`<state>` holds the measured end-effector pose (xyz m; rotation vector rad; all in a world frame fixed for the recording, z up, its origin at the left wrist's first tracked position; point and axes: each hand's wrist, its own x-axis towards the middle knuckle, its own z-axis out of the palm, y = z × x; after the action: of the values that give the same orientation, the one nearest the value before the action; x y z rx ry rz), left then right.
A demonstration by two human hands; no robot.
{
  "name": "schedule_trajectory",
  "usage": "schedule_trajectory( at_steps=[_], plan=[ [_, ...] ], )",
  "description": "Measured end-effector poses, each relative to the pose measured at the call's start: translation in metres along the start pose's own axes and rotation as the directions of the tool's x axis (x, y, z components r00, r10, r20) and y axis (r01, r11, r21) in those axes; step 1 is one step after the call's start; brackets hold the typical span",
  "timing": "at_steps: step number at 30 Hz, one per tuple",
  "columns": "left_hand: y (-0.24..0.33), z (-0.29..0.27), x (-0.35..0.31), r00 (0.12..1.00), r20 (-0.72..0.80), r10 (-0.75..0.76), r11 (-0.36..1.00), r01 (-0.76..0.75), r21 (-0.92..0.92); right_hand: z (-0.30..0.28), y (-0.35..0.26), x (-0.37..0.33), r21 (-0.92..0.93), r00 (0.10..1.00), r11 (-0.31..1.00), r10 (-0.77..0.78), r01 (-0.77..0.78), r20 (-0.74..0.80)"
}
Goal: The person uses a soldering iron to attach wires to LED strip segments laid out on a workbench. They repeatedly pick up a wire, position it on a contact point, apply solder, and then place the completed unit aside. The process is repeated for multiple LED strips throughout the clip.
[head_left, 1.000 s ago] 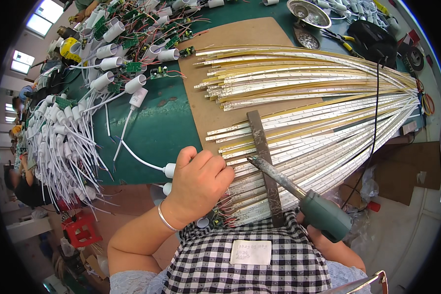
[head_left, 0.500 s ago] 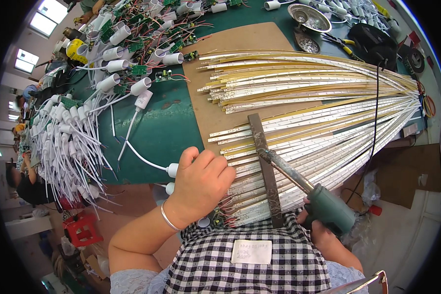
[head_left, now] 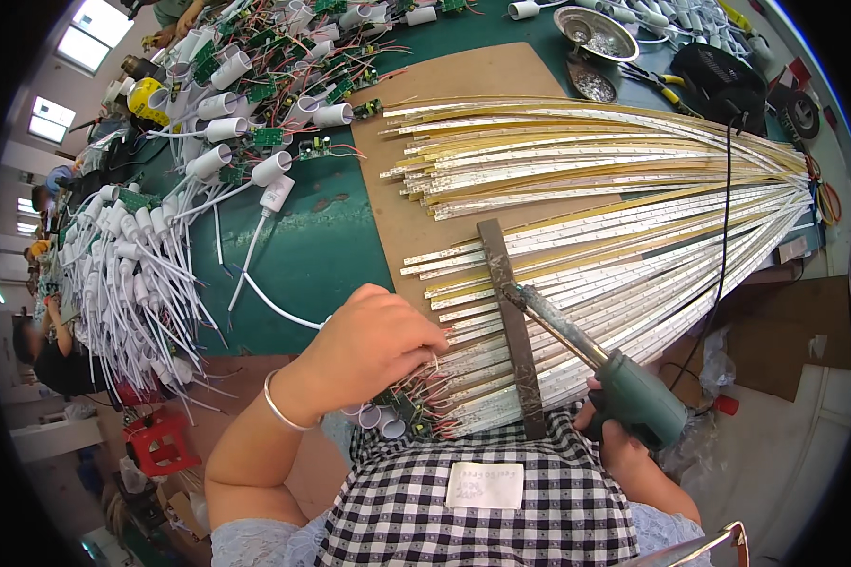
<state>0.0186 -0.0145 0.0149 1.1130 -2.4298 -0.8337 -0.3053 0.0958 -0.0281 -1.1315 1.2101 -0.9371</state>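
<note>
My left hand (head_left: 369, 345) is closed in a pinch at the near left ends of the LED strips (head_left: 577, 302), on thin wires that show at its fingertips. A white cable (head_left: 279, 307) runs from the table to behind this hand. Beneath it hang white plastic caps (head_left: 392, 425) and a circuit board with thin wires. My right hand (head_left: 624, 449), partly hidden, is wrapped round the green handle of a soldering iron (head_left: 641, 402). The iron's metal shaft slants up and left, its tip at a dark flat bar (head_left: 511, 326) lying across the strips.
White caps with cables and green boards (head_left: 222, 128) heap on the green table at the left. A metal bowl (head_left: 596, 36), pliers (head_left: 667, 90) and a roll of tape (head_left: 801, 115) sit at the far right. A black cord (head_left: 725, 227) crosses the strips. Brown board (head_left: 482, 71) lies beneath.
My left hand has lowered and turned, bringing its fingertips to the wires at the strip ends. The caps beneath it show more. My right hand and the soldering iron have hardly moved.
</note>
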Motion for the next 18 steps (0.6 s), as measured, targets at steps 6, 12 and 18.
schedule_trajectory(
  at_steps=[6, 12, 18],
  plan=[
    [-0.002, 0.005, 0.0, 0.996, -0.048, -0.079, 0.991, 0.073, -0.108, -0.004, 0.006, 0.002, 0.071, 0.995, 0.994, -0.091, 0.087, 0.045],
    [0.007, 0.017, 0.006, 0.983, -0.123, -0.135, 0.991, 0.137, 0.006, -0.01, 0.019, -0.002, 0.059, 0.994, 0.996, -0.068, 0.063, 0.083],
    [0.014, 0.032, 0.007, 0.956, -0.23, -0.183, 0.971, 0.212, 0.108, -0.011, 0.005, -0.002, -0.095, 0.993, 0.994, 0.057, -0.047, 0.103]
  ],
)
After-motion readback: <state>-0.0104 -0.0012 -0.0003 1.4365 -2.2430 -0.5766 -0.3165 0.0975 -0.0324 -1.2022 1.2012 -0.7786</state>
